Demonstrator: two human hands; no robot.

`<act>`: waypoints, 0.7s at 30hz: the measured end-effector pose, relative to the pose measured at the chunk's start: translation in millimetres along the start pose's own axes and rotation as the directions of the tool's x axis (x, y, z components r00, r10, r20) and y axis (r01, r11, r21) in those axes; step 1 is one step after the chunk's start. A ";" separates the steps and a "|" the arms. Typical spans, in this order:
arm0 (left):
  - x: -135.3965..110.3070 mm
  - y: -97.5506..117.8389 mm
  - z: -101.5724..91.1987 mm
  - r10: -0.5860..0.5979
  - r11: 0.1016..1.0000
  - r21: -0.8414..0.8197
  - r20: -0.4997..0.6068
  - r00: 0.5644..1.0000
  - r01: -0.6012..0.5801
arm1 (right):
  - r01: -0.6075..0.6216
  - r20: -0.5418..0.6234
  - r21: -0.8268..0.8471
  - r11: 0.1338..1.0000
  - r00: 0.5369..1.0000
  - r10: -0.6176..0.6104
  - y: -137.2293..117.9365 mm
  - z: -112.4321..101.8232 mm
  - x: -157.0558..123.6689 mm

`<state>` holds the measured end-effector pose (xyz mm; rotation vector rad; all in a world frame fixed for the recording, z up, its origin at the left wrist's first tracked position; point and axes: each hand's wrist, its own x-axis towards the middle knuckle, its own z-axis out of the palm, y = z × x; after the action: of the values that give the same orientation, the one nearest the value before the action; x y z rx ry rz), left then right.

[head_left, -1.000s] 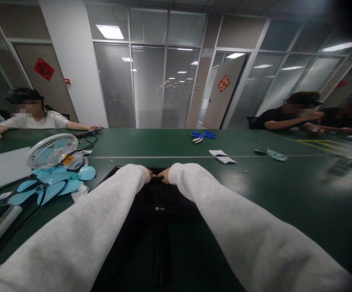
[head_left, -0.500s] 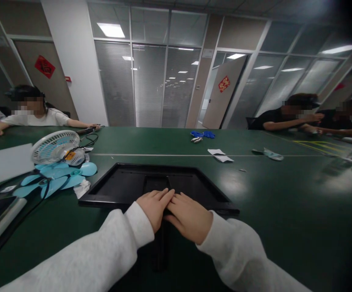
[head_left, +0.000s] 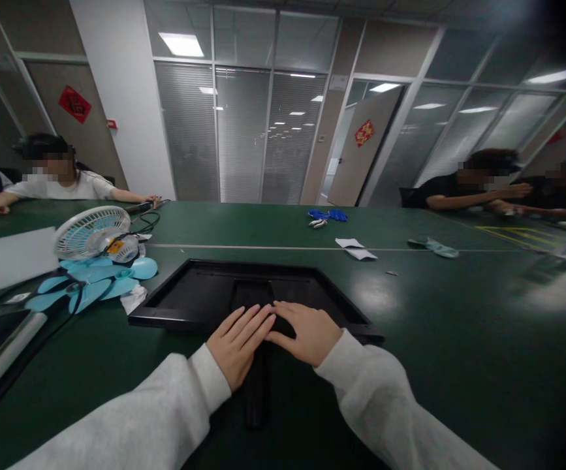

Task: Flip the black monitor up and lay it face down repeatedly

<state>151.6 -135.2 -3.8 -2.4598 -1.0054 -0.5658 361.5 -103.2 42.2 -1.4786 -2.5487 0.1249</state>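
Note:
A black monitor (head_left: 204, 294), seen from its back, lies on the table in front of me. A dark stand post (head_left: 256, 398) extends from its middle toward me. My left hand (head_left: 241, 339) rests flat near where post and monitor meet, fingers stretched out. Curved over the same spot, my right hand (head_left: 307, 329) has its thumb apart from its fingers, with black plastic showing in the gap. The fingertips of both hands meet or nearly meet. How firmly either hand presses I cannot tell.
On the left are a white fan (head_left: 94, 235), light-blue fan blades (head_left: 91, 287), a crumpled tissue (head_left: 134, 298) and a dark-topped device (head_left: 1, 352). Blue gloves (head_left: 329, 215) and folded paper (head_left: 355, 248) lie beyond the monitor. Other people sit across the green table (head_left: 439, 346).
My hands have drawn apart from their overlap. The left has moved a little left and its fingers have spread; the right has lifted slightly, opening a gap beside its thumb.

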 end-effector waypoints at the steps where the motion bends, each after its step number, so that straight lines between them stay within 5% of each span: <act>1: -2.1 -0.7 1.8 0.003 1.000 0.006 -0.013 1.000 -0.003 | -0.010 -0.004 -0.004 1.000 1.000 0.010 -0.9 0.7 -0.6; 13: -7.7 -3.9 7.1 -0.051 0.999 -0.011 -0.048 0.998 0.050 | -0.097 -0.049 -0.027 0.995 0.994 0.095 8.2 11.8 3.4; 21: -13.9 -13.7 42.0 -0.116 0.961 -0.227 0.185 0.976 0.157 | -0.303 -0.099 -0.046 0.952 0.950 0.297 48.8 16.9 14.6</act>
<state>141.2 -112.1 -42.6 -2.7039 -1.2488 -0.5570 392.5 -65.8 19.3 -1.8436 -2.2600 0.0220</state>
